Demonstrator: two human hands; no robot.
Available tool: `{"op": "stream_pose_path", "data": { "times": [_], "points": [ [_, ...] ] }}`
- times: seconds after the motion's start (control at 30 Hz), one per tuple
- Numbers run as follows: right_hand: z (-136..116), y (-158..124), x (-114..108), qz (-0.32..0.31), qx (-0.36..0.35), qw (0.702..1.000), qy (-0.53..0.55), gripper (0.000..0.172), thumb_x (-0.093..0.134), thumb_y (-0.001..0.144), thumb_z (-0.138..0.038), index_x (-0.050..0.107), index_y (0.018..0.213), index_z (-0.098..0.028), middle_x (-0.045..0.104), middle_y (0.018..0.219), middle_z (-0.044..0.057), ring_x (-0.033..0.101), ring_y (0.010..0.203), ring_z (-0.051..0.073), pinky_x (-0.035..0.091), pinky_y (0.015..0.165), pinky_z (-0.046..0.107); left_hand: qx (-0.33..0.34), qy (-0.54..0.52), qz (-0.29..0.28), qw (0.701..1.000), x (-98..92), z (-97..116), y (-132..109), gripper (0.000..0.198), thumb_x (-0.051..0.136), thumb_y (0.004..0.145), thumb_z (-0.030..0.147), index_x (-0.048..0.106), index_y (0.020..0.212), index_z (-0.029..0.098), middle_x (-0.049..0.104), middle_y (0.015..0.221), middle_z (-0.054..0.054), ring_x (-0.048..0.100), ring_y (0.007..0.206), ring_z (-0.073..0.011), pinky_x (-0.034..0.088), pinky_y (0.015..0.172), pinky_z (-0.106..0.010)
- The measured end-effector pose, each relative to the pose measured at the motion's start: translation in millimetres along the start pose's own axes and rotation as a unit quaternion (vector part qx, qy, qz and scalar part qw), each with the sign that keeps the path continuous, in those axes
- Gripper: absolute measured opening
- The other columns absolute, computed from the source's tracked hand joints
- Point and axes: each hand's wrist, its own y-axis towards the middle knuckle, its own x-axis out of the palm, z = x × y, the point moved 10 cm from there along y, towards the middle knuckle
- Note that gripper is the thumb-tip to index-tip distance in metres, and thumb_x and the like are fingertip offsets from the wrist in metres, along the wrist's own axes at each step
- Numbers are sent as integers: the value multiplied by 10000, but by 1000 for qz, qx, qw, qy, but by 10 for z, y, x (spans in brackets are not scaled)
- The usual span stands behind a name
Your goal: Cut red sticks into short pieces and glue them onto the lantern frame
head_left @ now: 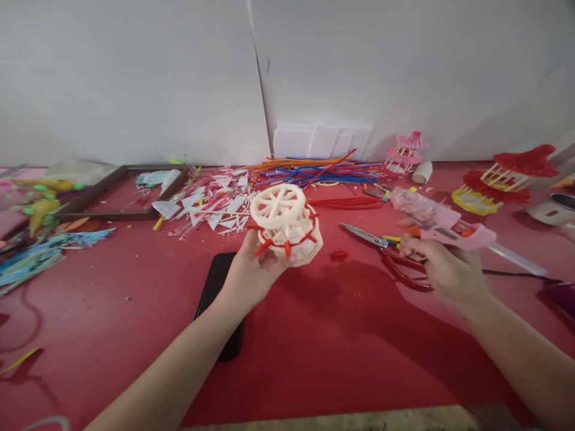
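My left hand (250, 270) is closed round a small cream lantern-like cage (286, 222) with red pipe-cleaner pieces woven round it, held above the red table (314, 347). My right hand (442, 266) grips a pink glue gun (442, 222), its nozzle pointing left toward the cage but apart from it. A clear glue stick juts from the gun's back end, and a dark cord trails off to the right.
Red-handled scissors (386, 248) lie under the right hand. A black phone (221, 302) lies under my left wrist. Coloured pipe cleaners (321, 170), white paper scraps (211, 203), small finished pavilions (505, 179) and a wooden frame (112, 191) crowd the back.
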Motion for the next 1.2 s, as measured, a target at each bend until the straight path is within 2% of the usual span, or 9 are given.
{"op": "stream_pose_path", "data": {
  "times": [0.1,0.2,0.33,0.63,0.7,0.77,0.87,0.97,1.2],
  "points": [
    [244,-2,274,-47,116,983,132,176,514,753,-319,628,815,-198,635,620,39,621,545,204,540,520,370,-29,-20,34,999,-84,1,-7,552,831,629,312,538,1090,231,703,1131,-73,707,1006,-224,597,817,-301],
    [463,-26,455,-49,220,943,243,138,573,647,-296,629,708,-186,691,663,89,689,634,248,589,588,412,-49,-37,45,997,-93,17,-19,580,853,604,304,548,1092,223,716,1080,-67,709,983,-223,600,812,-300],
    [586,18,435,-19,224,940,255,121,606,656,-285,670,677,-186,727,720,99,725,763,265,606,668,392,-30,-51,16,998,-15,58,-11,564,867,567,267,544,1028,225,719,1082,-60,712,984,-228,595,856,-320],
    [582,222,94,47,133,980,140,102,650,695,-207,709,777,-218,721,793,12,674,794,180,530,665,268,41,-4,-50,998,126,66,-33,468,782,650,208,528,1042,237,695,1112,-50,696,1029,-224,585,878,-344],
    [460,156,79,21,96,988,121,107,655,723,-224,708,816,-230,721,819,4,671,803,177,533,703,274,58,15,-59,996,165,94,-53,432,756,670,184,542,1042,240,705,1039,-33,698,1000,-214,586,864,-339],
    [271,42,164,-55,28,995,82,105,653,773,-260,710,859,-239,719,829,5,671,785,179,540,731,288,61,6,-60,996,185,100,-61,413,737,683,163,543,1038,247,707,1013,-23,702,987,-207,586,860,-335],
    [8,-174,286,-138,-74,988,1,89,644,820,-272,706,877,-242,713,829,15,661,727,177,533,659,277,48,-38,-46,997,173,67,-52,416,755,660,159,520,993,244,698,1039,-25,701,1014,-221,594,842,-326],
    [-189,-286,323,-145,-121,982,-31,113,616,825,-241,692,908,-232,706,825,29,635,633,166,499,544,268,35,-58,-25,997,143,46,-49,428,793,619,179,504,932,231,693,1002,-28,708,988,-236,608,805,-321],
    [-573,-382,441,-167,-212,963,-19,114,598,788,-184,636,860,-264,638,666,3,593,540,165,457,487,286,52,-50,-12,997,126,140,-93,409,787,627,178,528,940,228,686,987,-24,692,1018,-222,590,884,-327]
  ]
}}
